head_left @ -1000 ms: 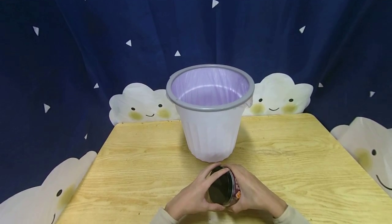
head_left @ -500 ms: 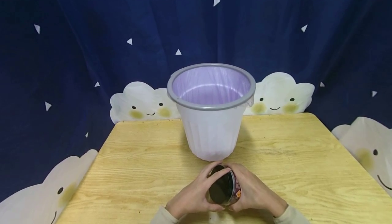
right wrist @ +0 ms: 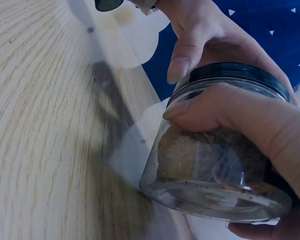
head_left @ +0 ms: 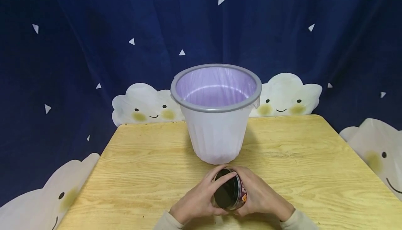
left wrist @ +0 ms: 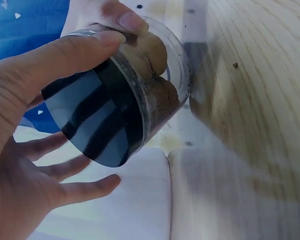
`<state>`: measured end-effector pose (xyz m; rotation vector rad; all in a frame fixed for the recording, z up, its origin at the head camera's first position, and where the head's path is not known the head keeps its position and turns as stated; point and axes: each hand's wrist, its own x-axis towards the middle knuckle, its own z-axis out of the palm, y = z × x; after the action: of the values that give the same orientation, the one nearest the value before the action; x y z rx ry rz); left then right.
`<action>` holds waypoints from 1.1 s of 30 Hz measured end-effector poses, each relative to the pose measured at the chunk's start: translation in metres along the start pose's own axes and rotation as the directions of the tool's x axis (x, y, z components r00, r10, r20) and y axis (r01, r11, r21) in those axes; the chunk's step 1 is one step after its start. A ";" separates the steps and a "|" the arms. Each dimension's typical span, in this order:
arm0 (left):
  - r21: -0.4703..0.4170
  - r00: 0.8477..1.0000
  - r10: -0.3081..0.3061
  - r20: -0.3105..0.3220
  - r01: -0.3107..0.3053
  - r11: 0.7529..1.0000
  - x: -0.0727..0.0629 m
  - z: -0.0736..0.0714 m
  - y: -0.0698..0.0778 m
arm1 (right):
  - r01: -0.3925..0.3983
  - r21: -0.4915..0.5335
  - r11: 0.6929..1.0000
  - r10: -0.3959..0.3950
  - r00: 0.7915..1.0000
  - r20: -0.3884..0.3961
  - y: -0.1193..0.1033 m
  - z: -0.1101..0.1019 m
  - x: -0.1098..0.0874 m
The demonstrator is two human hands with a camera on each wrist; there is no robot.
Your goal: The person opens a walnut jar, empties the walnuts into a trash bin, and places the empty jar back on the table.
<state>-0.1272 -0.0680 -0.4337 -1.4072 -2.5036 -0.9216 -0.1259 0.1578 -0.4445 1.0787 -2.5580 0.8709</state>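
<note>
A clear jar with a black lid is held tilted between both hands, just in front of the bin. Brown pieces show through its wall, and a dark red label shows on its right side. My left hand reaches around the lid end, its thumb on the jar's side and its other fingers spread beyond the lid. My right hand grips the jar's body from the other side, thumb across it below the lid. Whether the jar's base touches the table cannot be told.
A white bin with a grey rim and a pale purple liner stands upright on the wooden table, right behind the hands. A dark blue curtain with white triangles and clouds hangs behind and at both sides.
The head view has shifted very slightly. Both hands keep the same hold on the jar, and the bin stands where it was.
</note>
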 end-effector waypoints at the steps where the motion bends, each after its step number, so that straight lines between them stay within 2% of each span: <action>1: 0.003 1.000 0.001 -0.002 -0.001 1.000 0.000 0.000 0.000 | 0.001 0.002 1.000 -0.001 1.000 -0.002 0.000 0.000 0.000; 16: 0.011 1.000 -0.021 -0.007 0.021 1.000 -0.002 -0.006 0.002 | -0.019 0.005 1.000 0.019 1.000 0.017 -0.002 0.001 0.002; 24: -0.015 0.996 -0.064 0.058 0.065 0.998 -0.001 -0.003 0.001 | -0.026 -0.019 0.999 0.026 1.000 0.001 -0.004 0.002 0.000; 30: -0.017 0.993 -0.105 0.055 0.106 0.994 -0.004 -0.005 0.000 | -0.011 -0.030 0.999 0.011 1.000 0.005 -0.006 0.002 0.003; 33: -0.006 0.996 -0.082 0.044 0.082 0.997 -0.002 -0.005 0.000 | -0.014 -0.036 0.999 0.014 1.000 -0.006 -0.005 0.001 0.004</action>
<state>-0.1277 -0.0724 -0.4301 -1.3498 -2.6104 -0.9251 -0.1250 0.1525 -0.4416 1.0476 -2.5689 0.8274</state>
